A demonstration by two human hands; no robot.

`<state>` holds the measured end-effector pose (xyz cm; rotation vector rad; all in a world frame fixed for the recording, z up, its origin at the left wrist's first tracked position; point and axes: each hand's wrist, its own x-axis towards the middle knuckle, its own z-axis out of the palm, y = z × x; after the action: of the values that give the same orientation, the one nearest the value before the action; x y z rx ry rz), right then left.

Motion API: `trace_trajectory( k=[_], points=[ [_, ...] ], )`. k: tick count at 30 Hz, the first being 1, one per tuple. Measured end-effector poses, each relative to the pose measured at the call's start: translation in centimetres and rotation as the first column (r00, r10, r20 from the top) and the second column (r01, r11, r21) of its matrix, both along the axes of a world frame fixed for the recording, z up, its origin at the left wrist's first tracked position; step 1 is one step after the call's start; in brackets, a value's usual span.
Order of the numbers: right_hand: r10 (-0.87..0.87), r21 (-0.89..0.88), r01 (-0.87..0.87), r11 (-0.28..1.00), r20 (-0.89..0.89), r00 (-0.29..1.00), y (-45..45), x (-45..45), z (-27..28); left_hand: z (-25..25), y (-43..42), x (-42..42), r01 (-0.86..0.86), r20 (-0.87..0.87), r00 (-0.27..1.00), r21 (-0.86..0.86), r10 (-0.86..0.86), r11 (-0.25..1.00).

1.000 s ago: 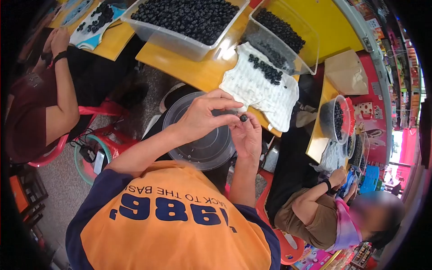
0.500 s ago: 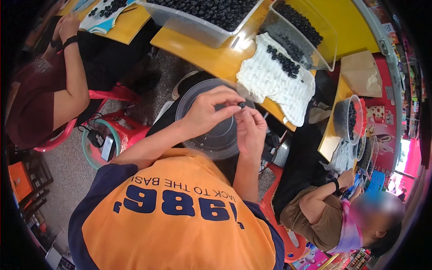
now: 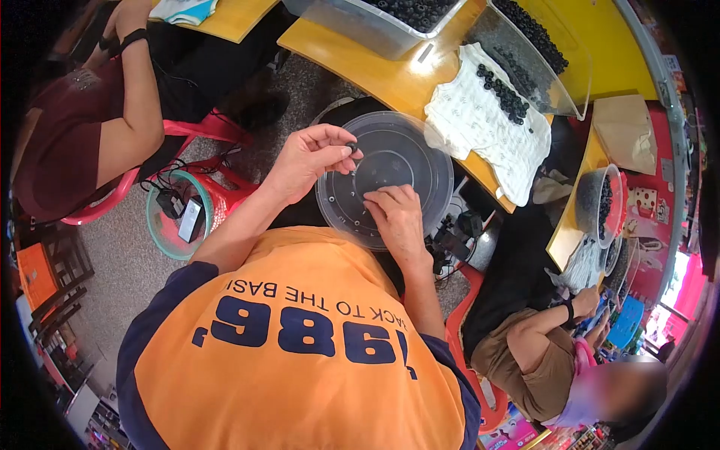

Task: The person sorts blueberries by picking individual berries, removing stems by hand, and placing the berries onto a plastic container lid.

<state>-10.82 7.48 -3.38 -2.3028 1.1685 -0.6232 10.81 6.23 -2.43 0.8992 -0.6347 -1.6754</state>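
My left hand (image 3: 315, 159) is closed, pinching a small round black part (image 3: 352, 147) between thumb and fingers above the left rim of a round clear plastic tub (image 3: 439, 176). The tub rests at my lap and has several tiny bits on its bottom. Over the tub's near half is my right hand (image 3: 397, 217), fingers bent down and pressed together. Whatever its fingertips may hold is too small or hidden to make out.
Ahead, a yellow table (image 3: 360, 56) carries large clear bins of black parts and a white cloth (image 3: 457, 112) with several more on it. Co-workers sit at left and right. A teal-rimmed basket (image 3: 169, 240) with cables and a white device stands on the floor at left.
My hands were together at the black part; now they are apart. The left has moved left with the part, the right down over the tub. The view has shifted slightly.
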Motion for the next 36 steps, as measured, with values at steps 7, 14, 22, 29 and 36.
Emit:
trace_trajectory(
  k=[7, 14, 22, 29, 36],
  points=[
    [-0.082, -0.134, 0.075, 0.988, -0.049, 0.995, -1.9, 3.6, -2.0, -0.1, 0.2, 0.1, -0.048, -0.071, 0.996, 0.015, 0.049, 0.999],
    [-0.184, 0.103, 0.166, 0.981, 0.199, 0.963, -2.3, 3.5, -0.5, -0.4, 0.6, 0.4, 0.025, -0.2, 0.98, 0.067, -0.012, 0.997],
    [-0.442, 0.475, 0.113, 0.873, 0.671, 0.596, -2.2, 3.1, 4.6, 0.4, 0.5, -1.3, 0.085, -0.188, 0.98, 0.079, -0.069, 0.993],
    [-0.513, 0.525, 0.102, 0.845, 0.741, 0.434, -2.4, 3.0, 4.8, 1.1, 0.7, -1.7, 0.153, -0.549, 0.835, 0.163, -0.039, 0.975],
    [-0.406, 0.358, 0.212, 0.91, 0.657, 0.635, -1.7, 3.2, 5.4, 1.7, 0.8, -2.2, 0.18, -0.508, 0.86, 0.211, -0.05, 0.961]
  ],
)
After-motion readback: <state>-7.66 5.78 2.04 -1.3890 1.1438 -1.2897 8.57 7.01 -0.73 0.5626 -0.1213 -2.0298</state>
